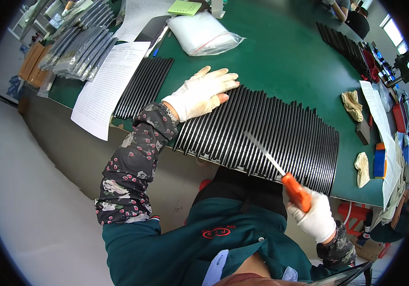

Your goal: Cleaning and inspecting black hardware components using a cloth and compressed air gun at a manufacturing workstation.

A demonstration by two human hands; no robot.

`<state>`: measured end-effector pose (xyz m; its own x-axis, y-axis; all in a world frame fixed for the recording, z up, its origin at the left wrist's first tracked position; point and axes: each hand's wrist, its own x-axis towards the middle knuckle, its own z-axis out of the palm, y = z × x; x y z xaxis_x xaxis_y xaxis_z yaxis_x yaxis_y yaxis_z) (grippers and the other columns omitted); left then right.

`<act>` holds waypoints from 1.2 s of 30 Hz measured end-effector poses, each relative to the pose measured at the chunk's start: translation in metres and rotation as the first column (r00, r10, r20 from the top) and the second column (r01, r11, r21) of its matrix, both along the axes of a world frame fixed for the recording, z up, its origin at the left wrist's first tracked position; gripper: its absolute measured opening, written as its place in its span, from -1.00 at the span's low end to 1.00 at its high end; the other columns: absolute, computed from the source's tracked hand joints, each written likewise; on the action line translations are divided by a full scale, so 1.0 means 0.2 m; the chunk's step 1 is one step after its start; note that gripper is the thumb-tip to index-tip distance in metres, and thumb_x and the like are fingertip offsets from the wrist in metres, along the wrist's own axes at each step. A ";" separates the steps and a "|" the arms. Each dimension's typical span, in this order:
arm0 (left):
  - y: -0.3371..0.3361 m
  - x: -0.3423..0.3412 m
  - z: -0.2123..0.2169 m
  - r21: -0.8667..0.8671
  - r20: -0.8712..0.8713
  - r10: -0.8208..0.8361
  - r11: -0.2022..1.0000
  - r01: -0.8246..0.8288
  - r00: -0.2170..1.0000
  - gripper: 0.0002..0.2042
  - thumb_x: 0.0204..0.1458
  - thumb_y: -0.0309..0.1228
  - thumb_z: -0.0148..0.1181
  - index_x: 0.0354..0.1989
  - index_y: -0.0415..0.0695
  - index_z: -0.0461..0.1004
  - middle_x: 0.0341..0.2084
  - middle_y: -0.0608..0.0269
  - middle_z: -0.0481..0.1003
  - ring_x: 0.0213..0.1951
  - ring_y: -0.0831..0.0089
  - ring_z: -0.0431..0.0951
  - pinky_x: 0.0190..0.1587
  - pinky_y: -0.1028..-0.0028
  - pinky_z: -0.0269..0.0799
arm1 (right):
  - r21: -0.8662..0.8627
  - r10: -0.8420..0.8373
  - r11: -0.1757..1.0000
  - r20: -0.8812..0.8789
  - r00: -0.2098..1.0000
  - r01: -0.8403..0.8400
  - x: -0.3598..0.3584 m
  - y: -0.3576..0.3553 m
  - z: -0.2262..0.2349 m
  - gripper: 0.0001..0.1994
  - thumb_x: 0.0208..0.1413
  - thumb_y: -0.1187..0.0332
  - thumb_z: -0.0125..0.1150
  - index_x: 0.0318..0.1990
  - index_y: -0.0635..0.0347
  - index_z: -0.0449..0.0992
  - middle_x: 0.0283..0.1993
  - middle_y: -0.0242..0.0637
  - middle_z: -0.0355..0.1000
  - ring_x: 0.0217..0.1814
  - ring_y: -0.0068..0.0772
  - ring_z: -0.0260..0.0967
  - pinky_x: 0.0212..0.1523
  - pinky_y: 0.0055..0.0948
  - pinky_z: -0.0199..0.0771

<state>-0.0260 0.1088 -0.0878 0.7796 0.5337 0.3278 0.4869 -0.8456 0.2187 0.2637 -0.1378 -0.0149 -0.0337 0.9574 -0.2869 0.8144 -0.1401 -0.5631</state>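
Left hand (203,93), white-gloved, flat and open, pressing on row of long black ribbed strips (271,133) mid-frame on green desk (280,52). Right hand (315,217), lower right, gripping orange-handled thin metal file (280,171), blade over strips.

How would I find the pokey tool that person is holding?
Start at the big green table and find the wide row of thin black strips along its near edge. Over the row's near right part, the white-gloved right hand grips a slim flat metal file with an orange handle. No other tool there has a bright orange handle.
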 end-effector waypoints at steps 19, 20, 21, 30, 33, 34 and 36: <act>-0.01 0.01 0.00 0.014 0.010 0.007 1.000 -0.007 1.000 -0.58 0.11 -0.39 0.08 0.19 -0.01 0.31 0.23 0.22 0.28 0.29 0.22 0.20 0.32 0.10 0.03 | -0.213 0.024 0.977 0.164 0.986 0.012 -0.13 0.30 0.22 -0.65 -0.04 0.14 0.33 -0.21 0.21 0.54 -0.51 -0.07 0.47 -0.46 -0.01 0.47 -0.35 -0.27 0.48; -0.01 0.01 -0.01 0.007 0.017 0.006 1.000 -0.006 1.000 -0.58 0.11 -0.39 0.07 0.18 -0.02 0.32 0.23 0.22 0.28 0.29 0.23 0.20 0.32 0.09 0.03 | -0.222 0.080 0.974 0.118 0.990 -0.053 -0.14 0.28 0.21 -0.65 -0.04 0.13 0.32 -0.21 0.20 0.54 -0.52 -0.08 0.47 -0.46 -0.01 0.47 -0.35 -0.26 0.48; -0.01 0.01 -0.01 -0.001 0.019 0.014 1.000 -0.014 1.000 -0.58 0.11 -0.39 0.07 0.18 -0.02 0.32 0.23 0.22 0.28 0.29 0.23 0.20 0.32 0.09 0.03 | -0.230 0.136 0.966 0.071 0.988 -0.117 -0.14 0.26 0.20 -0.65 -0.04 0.11 0.32 -0.22 0.19 0.54 -0.52 -0.09 0.46 -0.46 -0.02 0.47 -0.35 -0.25 0.48; 0.00 0.02 -0.01 0.014 0.018 0.014 1.000 -0.014 1.000 -0.59 0.11 -0.38 0.07 0.19 0.02 0.32 0.23 0.25 0.27 0.30 0.23 0.19 0.32 0.08 0.04 | -0.216 0.242 0.949 0.037 0.970 -0.228 -0.17 0.24 0.18 -0.66 -0.06 0.10 0.34 -0.32 0.21 0.52 -0.59 -0.11 0.43 -0.53 -0.06 0.46 -0.42 -0.26 0.48; -0.01 0.02 0.00 0.012 -0.002 0.025 1.000 -0.025 1.000 -0.58 0.12 -0.37 0.06 0.19 0.02 0.31 0.23 0.25 0.27 0.30 0.25 0.19 0.32 0.08 0.04 | -0.207 0.327 0.928 0.055 0.943 -0.310 -0.21 0.23 0.18 -0.66 -0.07 0.11 0.35 -0.30 0.20 0.52 -0.60 -0.13 0.42 -0.54 -0.05 0.45 -0.44 -0.29 0.48; -0.01 0.01 -0.01 0.015 0.003 0.022 1.000 -0.022 1.000 -0.58 0.12 -0.36 0.06 0.20 0.02 0.30 0.24 0.25 0.26 0.30 0.25 0.19 0.32 0.08 0.04 | -0.237 0.281 0.935 0.033 0.959 -0.265 -0.21 0.24 0.19 -0.66 -0.07 0.10 0.35 -0.32 0.19 0.52 -0.60 -0.13 0.42 -0.53 -0.05 0.45 -0.43 -0.27 0.48; 0.00 0.03 -0.02 0.017 -0.004 0.021 1.000 -0.021 1.000 -0.58 0.13 -0.35 0.05 0.20 0.03 0.29 0.24 0.26 0.26 0.30 0.26 0.19 0.32 0.08 0.04 | -0.274 0.232 0.936 0.012 0.973 -0.220 -0.21 0.25 0.18 -0.66 -0.07 0.08 0.34 -0.34 0.19 0.52 -0.60 -0.13 0.42 -0.53 -0.05 0.45 -0.43 -0.24 0.48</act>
<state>-0.0208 0.1091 -0.0921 0.7697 0.5440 0.3342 0.5052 -0.8390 0.2021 0.2212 -0.0876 0.0217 -0.2218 0.8125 -0.5390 0.8650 -0.0911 -0.4934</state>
